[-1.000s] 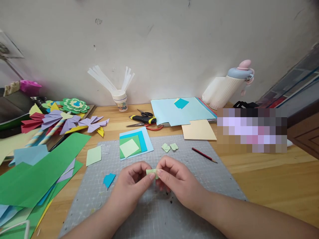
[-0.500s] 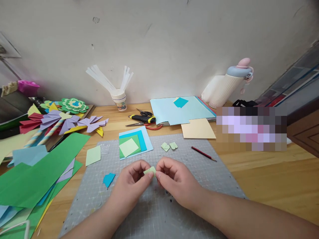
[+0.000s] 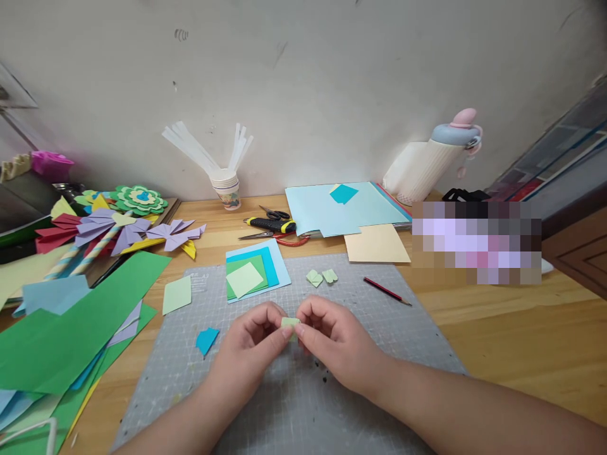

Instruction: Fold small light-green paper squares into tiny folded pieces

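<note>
Paper slip [image 3: 289,322], pale green, pinched by both left hand [image 3: 253,335] and right hand [image 3: 334,335], above grey cutting mat [image 3: 408,341]. Folding seems in hand, though the grip hides most of it; next move likely calls for aligned edges, firm pressing.

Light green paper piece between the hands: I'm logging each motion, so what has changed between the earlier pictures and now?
Half a second ago the light green paper piece was tilted in the left hand; now it lies level, slightly further right, its right end apparently pinched by the right hand. The pencil and blue paper piece stayed put.
</note>
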### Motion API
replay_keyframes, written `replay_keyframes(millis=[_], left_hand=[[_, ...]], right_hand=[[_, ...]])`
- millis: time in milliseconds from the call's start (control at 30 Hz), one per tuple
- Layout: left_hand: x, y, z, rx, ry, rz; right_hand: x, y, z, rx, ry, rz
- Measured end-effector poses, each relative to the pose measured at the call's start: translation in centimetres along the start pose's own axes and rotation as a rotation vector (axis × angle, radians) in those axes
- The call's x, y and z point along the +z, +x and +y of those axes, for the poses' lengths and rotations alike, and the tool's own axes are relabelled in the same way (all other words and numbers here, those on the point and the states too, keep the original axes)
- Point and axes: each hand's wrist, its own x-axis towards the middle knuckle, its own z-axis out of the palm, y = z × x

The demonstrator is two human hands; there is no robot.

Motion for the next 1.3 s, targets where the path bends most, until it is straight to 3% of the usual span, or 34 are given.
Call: replay_keyframes(millis=[167,567,800,1300], left_hand=[[0.1,-0.2,0.1,0.003,0.053,-0.046],[-0.1,-0.1,-0.8,-0.032,0.08,0.029],[0.1,-0.3,0.2,0.012,0.089,-0.031],[-0.1,-0.4,0.3,0.151,0.295,0.003]], right_hand=[[0.0,0.0,-0.1,0.012,0.016,-0.001],[-0.2,-0.1,0.2,-0.069,-0.124,0.023],[-0.1,-0.1,0.2,-0.032,-0.026,-0.004],[0.2,-0.2,0.0,0.008,-0.02,-0.034]])
